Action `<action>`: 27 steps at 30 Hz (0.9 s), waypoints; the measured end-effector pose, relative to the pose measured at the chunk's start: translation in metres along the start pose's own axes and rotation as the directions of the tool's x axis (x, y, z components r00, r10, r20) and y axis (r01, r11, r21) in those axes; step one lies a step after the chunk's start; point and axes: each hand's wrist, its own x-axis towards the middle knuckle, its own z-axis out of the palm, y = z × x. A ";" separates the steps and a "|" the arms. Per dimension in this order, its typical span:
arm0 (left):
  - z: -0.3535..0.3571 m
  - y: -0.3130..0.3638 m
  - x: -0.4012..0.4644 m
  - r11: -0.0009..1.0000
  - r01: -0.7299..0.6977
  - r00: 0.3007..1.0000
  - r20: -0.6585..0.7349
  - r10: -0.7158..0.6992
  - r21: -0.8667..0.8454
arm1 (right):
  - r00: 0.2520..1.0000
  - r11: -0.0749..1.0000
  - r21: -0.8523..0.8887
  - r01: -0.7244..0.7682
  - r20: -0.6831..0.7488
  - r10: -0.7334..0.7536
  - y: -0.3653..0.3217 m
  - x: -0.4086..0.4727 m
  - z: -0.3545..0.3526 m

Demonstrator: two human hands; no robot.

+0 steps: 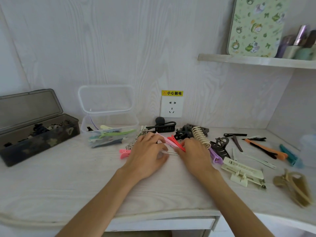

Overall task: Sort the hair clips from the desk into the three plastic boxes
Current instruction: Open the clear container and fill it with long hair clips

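Note:
Hair clips lie scattered across the white desk (68, 177). My left hand (148, 156) rests with bent fingers on a long pale pink clip (165, 139). My right hand (194, 155) pinches the near end of a red duckbill clip (175, 142). A thin metal hairpin (171, 153) lies between my two thumbs. On the left a dark box (41, 142) with its lid up holds dark claw clips. Next to it, a clear box (109, 127), lid up, holds long flat clips. A third translucent box (308, 147) shows only partly at the right edge.
Right of my hands lie a beige claw clip (201, 136), black claws (220, 147), a purple clip (215, 157), a cream clip (242, 171), orange (266, 148) and teal (289, 154) clips and a tan claw (295, 189). A small pink clip (124, 153) lies at left. A wall socket (171, 106) is behind.

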 end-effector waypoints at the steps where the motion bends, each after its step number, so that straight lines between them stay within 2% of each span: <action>1: 0.000 -0.001 0.000 0.999 0.011 1.000 -0.003 -0.011 -0.030 | 1.000 1.000 -0.005 -0.015 -0.003 0.015 0.000 0.000 -0.002; 7: -0.004 -0.008 -0.002 0.995 -0.028 1.000 0.005 0.028 -0.098 | 1.000 0.997 0.075 0.013 -0.020 -0.012 0.001 -0.002 -0.002; 10: -0.011 -0.016 -0.005 0.990 -0.044 0.999 -0.033 0.040 -0.133 | 0.999 0.994 -0.107 -0.013 -0.031 0.010 0.000 -0.002 0.004; 13: -0.026 -0.024 -0.006 0.983 0.030 0.991 -0.126 -0.053 -0.182 | 0.999 0.975 -0.222 -0.010 -0.033 0.003 -0.002 -0.004 0.005; 15: -0.042 -0.034 -0.008 0.973 0.128 0.941 -0.286 -0.180 -0.194 | 0.999 0.972 -0.234 0.004 -0.044 -0.015 -0.001 -0.006 0.005; 17: -0.059 -0.048 -0.011 0.956 0.228 0.842 -0.457 -0.288 -0.183 | 0.997 0.973 -0.232 0.015 -0.068 -0.031 0.002 -0.006 0.005; 19: -0.071 -0.067 -0.020 0.930 0.331 0.752 -0.551 -0.362 -0.159 | 0.994 0.979 -0.204 0.020 -0.101 -0.041 0.003 -0.004 0.005; 23: -0.072 -0.095 -0.038 0.833 0.507 0.646 -0.543 -0.537 -0.221 | 0.984 0.997 -0.082 -0.004 -0.177 -0.011 0.004 0.001 0.002; 27: -0.062 -0.105 -0.041 0.782 0.573 0.641 -0.460 -0.615 -0.246 | 0.968 1.000 0.023 -0.008 -0.252 0.014 0.000 0.008 -0.007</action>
